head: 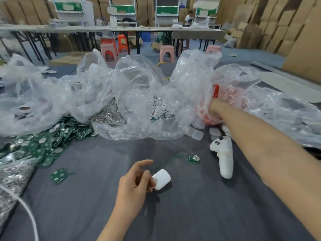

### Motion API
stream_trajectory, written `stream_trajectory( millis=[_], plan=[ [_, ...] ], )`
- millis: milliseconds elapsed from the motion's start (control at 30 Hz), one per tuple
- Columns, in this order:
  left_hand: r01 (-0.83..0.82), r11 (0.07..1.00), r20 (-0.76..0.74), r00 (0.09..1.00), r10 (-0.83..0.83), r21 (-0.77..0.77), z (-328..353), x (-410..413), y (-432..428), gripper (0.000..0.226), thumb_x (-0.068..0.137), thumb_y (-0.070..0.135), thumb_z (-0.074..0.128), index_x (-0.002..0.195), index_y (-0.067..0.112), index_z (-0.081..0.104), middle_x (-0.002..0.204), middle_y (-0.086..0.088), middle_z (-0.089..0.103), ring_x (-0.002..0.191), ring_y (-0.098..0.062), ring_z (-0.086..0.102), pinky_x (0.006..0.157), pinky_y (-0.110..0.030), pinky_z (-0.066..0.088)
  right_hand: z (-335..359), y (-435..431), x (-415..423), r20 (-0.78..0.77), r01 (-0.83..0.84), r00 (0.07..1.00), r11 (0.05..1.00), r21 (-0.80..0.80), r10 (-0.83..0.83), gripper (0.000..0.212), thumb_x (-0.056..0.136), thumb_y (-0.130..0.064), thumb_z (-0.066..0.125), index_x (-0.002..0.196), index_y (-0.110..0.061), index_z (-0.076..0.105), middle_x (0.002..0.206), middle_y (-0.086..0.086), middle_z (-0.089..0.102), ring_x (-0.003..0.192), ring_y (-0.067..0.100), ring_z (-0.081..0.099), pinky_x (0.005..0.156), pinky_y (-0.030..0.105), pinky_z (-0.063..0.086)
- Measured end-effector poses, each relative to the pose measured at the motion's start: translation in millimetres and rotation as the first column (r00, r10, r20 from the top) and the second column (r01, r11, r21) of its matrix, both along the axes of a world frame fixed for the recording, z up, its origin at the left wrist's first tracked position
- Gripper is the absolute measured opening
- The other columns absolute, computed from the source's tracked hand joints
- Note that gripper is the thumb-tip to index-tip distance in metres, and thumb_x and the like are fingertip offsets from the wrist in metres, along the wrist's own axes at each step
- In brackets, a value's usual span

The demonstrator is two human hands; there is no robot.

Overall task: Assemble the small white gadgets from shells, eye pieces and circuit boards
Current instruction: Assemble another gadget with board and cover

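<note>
My left hand [134,180] holds a small white shell [161,179] just above the grey table, thumb and fingers curled round its left end, index finger stretched out. My right arm reaches far forward, and my right hand [212,106] is buried in a clear plastic bag of red pieces [225,94], so its fingers are hidden. One green circuit board [193,159] lies loose on the table ahead of the shell. A heap of green circuit boards [43,145] fills the left side. Small white pieces [162,108] sit in the middle bag.
Crumpled clear plastic bags [135,94] stretch across the table's far half. A white handheld controller [224,157] lies under my right forearm. A loose green board [59,175] lies at the left, silvery metal parts [12,174] at the far left. Stools and tables stand behind.
</note>
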State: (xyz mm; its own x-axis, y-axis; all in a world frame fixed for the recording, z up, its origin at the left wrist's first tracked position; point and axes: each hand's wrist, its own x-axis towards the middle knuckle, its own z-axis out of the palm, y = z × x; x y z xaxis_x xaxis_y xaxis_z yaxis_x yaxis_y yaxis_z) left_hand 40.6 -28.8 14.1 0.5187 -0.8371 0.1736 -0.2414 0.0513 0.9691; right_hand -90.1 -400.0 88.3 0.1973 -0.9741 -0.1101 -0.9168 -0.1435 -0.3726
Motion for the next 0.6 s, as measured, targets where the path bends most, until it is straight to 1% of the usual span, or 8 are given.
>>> stream_trajectory(
  millis=[67, 133, 167, 300, 400, 467, 533, 600],
  plan=[
    [0.003, 1.000, 0.004, 1.000, -0.003, 0.005, -1, 1, -1, 0.033, 0.096, -0.004, 0.045, 0.103, 0.022, 0.064, 0.062, -0.006, 0.065, 0.051, -0.011, 0.052, 0.056, -0.016, 0.045, 3, -1, -1, 0.005, -0.001, 1.000, 0.999, -0.048, 0.001, 0.033, 0.096, -0.018, 0.044, 0.124, -0.003, 0.055, 0.121, 0.015, 0.058, 0.105, 0.032, 0.058, 0.089, 0.036, 0.049],
    [0.003, 1.000, 0.009, 1.000, -0.003, 0.014, -2, 0, -1, 0.033, 0.095, -0.004, 0.046, 0.099, 0.023, 0.065, 0.062, -0.005, 0.065, 0.051, -0.010, 0.052, 0.056, -0.015, 0.045, 9, 3, -4, 0.011, -0.004, 1.000, 0.991, -0.133, 0.005, 0.019, 0.095, -0.013, 0.049, 0.106, -0.002, 0.058, 0.104, 0.016, 0.062, 0.088, 0.030, 0.060, 0.074, 0.034, 0.048],
    [0.002, 1.000, 0.010, 1.000, -0.003, 0.017, -2, 0, -1, 0.033, 0.095, -0.004, 0.047, 0.098, 0.023, 0.066, 0.062, -0.005, 0.065, 0.051, -0.009, 0.052, 0.056, -0.015, 0.045, 11, 4, -6, -0.007, 0.005, 1.000, 0.985, -0.174, -0.006, 0.016, 0.092, -0.010, 0.054, 0.104, -0.001, 0.060, 0.097, 0.015, 0.062, 0.085, 0.030, 0.060, 0.069, 0.032, 0.046],
    [-0.010, 1.000, 0.023, 1.000, 0.009, 0.018, -3, 0, -1, 0.033, 0.095, -0.004, 0.047, 0.098, 0.023, 0.065, 0.062, -0.005, 0.066, 0.051, -0.009, 0.053, 0.056, -0.015, 0.045, 23, 4, -15, 0.042, 0.047, 0.998, 0.982, -0.184, -0.040, 0.030, 0.080, -0.010, 0.071, 0.108, -0.003, 0.063, 0.105, 0.014, 0.065, 0.097, 0.029, 0.063, 0.072, 0.027, 0.046],
    [-0.025, 1.000, 0.011, 1.000, 0.025, 0.000, -2, -1, -2, 0.033, 0.095, -0.004, 0.046, 0.103, 0.024, 0.062, 0.062, -0.006, 0.066, 0.049, -0.010, 0.052, 0.055, -0.015, 0.045, 34, 0, -19, 0.205, 0.124, 0.974, 0.986, -0.114, -0.099, 0.039, 0.072, -0.009, 0.080, 0.106, -0.002, 0.063, 0.100, 0.017, 0.067, 0.093, 0.030, 0.067, 0.080, 0.035, 0.055],
    [-0.030, 1.000, 0.020, 0.999, 0.030, 0.002, -2, -2, -2, 0.034, 0.095, -0.005, 0.046, 0.102, 0.024, 0.063, 0.062, -0.006, 0.066, 0.049, -0.010, 0.052, 0.055, -0.015, 0.045, 39, -1, -23, 0.334, 0.171, 0.930, 0.985, -0.035, -0.150, 0.031, 0.074, -0.008, 0.079, 0.099, -0.001, 0.062, 0.092, 0.017, 0.067, 0.084, 0.030, 0.068, 0.076, 0.036, 0.059],
    [-0.026, 1.000, 0.037, 0.999, 0.025, 0.008, -2, -2, 0, 0.034, 0.095, -0.005, 0.047, 0.100, 0.024, 0.064, 0.063, -0.005, 0.067, 0.049, -0.009, 0.052, 0.055, -0.014, 0.045, 46, -2, -29, 0.432, 0.196, 0.887, 0.980, -0.023, -0.167, 0.017, 0.077, -0.008, 0.074, 0.087, -0.004, 0.061, 0.083, 0.014, 0.066, 0.075, 0.026, 0.067, 0.066, 0.026, 0.058],
    [-0.022, 1.000, 0.057, 0.998, 0.021, 0.012, -1, -3, 1, 0.035, 0.094, -0.006, 0.047, 0.097, 0.024, 0.065, 0.064, -0.005, 0.067, 0.048, -0.008, 0.052, 0.055, -0.013, 0.045, 54, -7, -42, 0.534, 0.229, 0.823, 0.973, 0.003, -0.196, 0.017, 0.077, -0.009, 0.069, 0.092, -0.001, 0.064, 0.088, 0.015, 0.069, 0.078, 0.026, 0.068, 0.075, 0.032, 0.059]
  ],
)
